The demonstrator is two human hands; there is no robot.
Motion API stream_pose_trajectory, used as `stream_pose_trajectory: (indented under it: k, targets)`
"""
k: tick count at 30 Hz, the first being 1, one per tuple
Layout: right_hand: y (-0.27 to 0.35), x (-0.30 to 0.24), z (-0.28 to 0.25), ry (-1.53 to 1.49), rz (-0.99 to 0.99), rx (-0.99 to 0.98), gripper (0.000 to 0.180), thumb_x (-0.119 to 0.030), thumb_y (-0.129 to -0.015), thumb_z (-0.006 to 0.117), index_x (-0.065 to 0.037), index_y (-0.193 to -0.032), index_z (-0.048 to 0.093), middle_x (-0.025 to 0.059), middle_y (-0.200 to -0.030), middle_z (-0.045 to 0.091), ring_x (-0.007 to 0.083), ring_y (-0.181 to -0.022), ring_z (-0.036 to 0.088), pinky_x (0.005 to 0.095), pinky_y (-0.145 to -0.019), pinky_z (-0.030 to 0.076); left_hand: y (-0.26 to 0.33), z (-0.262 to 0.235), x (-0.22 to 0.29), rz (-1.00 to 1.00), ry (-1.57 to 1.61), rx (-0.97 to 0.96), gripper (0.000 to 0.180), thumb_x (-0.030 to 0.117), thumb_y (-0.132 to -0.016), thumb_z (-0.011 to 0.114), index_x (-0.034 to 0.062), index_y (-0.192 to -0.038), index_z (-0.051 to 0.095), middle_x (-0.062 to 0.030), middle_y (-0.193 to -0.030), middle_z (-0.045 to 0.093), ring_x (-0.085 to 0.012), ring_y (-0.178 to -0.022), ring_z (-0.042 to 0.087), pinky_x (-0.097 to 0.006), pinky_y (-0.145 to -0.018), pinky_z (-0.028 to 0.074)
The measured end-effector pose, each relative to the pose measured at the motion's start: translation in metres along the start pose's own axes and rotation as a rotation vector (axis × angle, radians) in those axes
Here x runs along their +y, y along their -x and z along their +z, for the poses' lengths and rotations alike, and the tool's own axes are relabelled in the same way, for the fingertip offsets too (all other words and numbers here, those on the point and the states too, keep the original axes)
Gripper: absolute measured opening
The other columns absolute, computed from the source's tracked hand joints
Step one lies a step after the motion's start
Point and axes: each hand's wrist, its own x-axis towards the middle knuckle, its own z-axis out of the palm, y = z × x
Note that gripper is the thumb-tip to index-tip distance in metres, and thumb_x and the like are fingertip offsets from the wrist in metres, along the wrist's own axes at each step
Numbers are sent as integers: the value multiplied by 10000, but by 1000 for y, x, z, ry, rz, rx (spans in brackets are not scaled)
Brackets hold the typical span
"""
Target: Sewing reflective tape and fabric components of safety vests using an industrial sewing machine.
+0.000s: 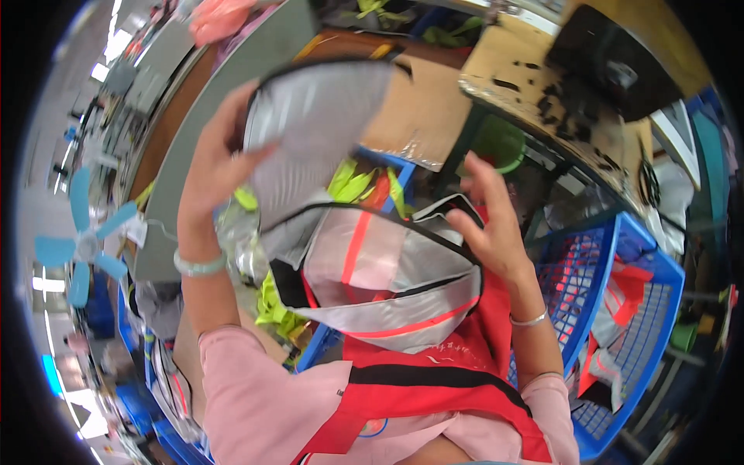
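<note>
Silver-grey reflective fabric with black binding and a red stripe, a vest piece [364,263], fills the middle of the view, held up in front of the chest between both hands. Its long axis runs from upper left to lower right, the raised flap [318,132] standing near the left hand [221,159], which pinches that flap's edge between thumb and fingers. On the opposite side the right hand [488,221] sits lower, fingers spread and loosely bent against the black rim, not closed tight. Beneath lies a red apron [434,380]; a blue plastic basket [620,310] stands at the right, well apart from the hands.
</note>
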Motion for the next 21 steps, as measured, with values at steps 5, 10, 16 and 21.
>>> stream_pose_trajectory:
  k: [5,10,16,21]
  targets:
    - [-4,-29,-40,-257,-289,-3,786,-328,-721,783,-8,-1337,413,192,-1309,481,309,-1244,455,377,-1031,356,7,55,39,-108,127,-374,697,-4,-661,712,12,-1307,452,-44,-1151,547,-144,-1088,518,-274,-958,393]
    - [2,-16,-25,-494,-45,198,365,-333,-874,648,27,-934,644,108,-808,651,124,-796,573,326,-676,470,-15,118,24,-162,467,-274,698,139,-687,697,-40,-1307,432,-107,-1267,510,-207,-1178,485,-336,-1012,362]
    - [31,-11,-56,-249,-23,149,459,-398,-922,565,33,-769,608,102,-599,534,146,-578,501,333,-558,424,-73,157,70,328,32,-539,499,269,-826,632,-52,-1187,508,-135,-1118,571,-218,-1069,523,-332,-958,378]
    - [31,1,-61,-280,-34,20,513,-443,-931,529,40,-777,610,131,-607,555,153,-601,538,338,-583,433,-86,215,104,446,-140,-820,288,85,-764,691,-12,-1028,628,-113,-837,674,-168,-759,627,-285,-726,489]
